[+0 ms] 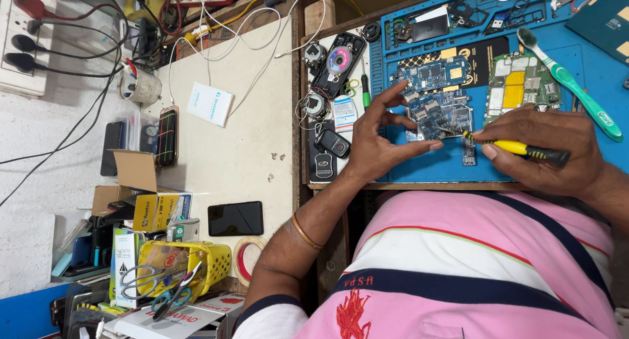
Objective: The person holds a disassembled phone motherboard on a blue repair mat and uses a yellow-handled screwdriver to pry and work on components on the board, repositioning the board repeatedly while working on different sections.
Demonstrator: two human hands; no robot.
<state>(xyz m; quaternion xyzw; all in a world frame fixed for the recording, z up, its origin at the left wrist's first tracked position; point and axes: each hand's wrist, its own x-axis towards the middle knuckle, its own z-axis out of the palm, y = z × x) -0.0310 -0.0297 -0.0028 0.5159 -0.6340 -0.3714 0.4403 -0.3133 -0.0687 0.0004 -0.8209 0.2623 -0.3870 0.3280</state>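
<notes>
Near the centre of the frame, the left hand (380, 139) is resting on the blue work mat (590, 109), its fingers spread and curved, with the fingertips pressing down on the edge of a blue circuit board (440, 113) to steady it; it is not gripping anything. To the right of it, the right hand (547, 152) is closing around a yellow-and-black screwdriver (517, 147), pinching the handle between thumb and fingers, and the metal tip is pointing left and touching the lower right part of that board. A second blue circuit board (432, 73) is lying just above the first, partly over a black-and-gold card (478, 54). A green-and-yellow circuit board (521, 86) is sitting just right of these, above the right hand. A green toothbrush (570, 83) is lying diagonally across the mat toward the upper right of the frame. Left of the mat, an opened phone back (337, 63) with a round coil is lying on a wooden shelf, with two car key fobs (327, 152) below it. Further left, on the pale table, a dark phone (235, 218) is lying face up, and a yellow basket (196, 263) with scissors (151, 280) is standing in the lower left of the frame.
</notes>
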